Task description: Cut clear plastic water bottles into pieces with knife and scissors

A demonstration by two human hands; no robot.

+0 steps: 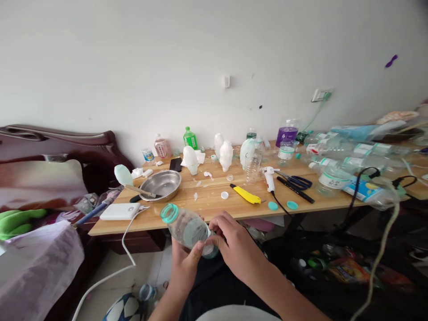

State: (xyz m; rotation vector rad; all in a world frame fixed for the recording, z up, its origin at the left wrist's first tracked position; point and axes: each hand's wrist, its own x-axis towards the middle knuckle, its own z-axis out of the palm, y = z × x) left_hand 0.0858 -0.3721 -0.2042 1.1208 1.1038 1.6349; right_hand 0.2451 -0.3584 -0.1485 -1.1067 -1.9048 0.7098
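My left hand [185, 263] is wrapped round a clear plastic bottle [187, 225] from below, in front of the table's edge. The bottle lies tilted, its open mouth with a teal neck ring pointing up and left. My right hand [230, 240] is closed, thumb and fingertips pinching at the edge of the label [210, 232] near the bottle's base. Just beyond my hands lie a yellow utility knife [246, 195], a white bottle cap [224, 195] and two teal caps, one [273, 205] nearer the knife.
On the wooden table [207, 207] stand a metal bowl [163, 185], several white bulb-shaped pieces [226, 156], a glue gun [269, 178] and scissors [297, 180]. Several clear bottles [331, 178] crowd the right. A white power bank [120, 211] with a hanging cable [125, 245] sits at the left edge.
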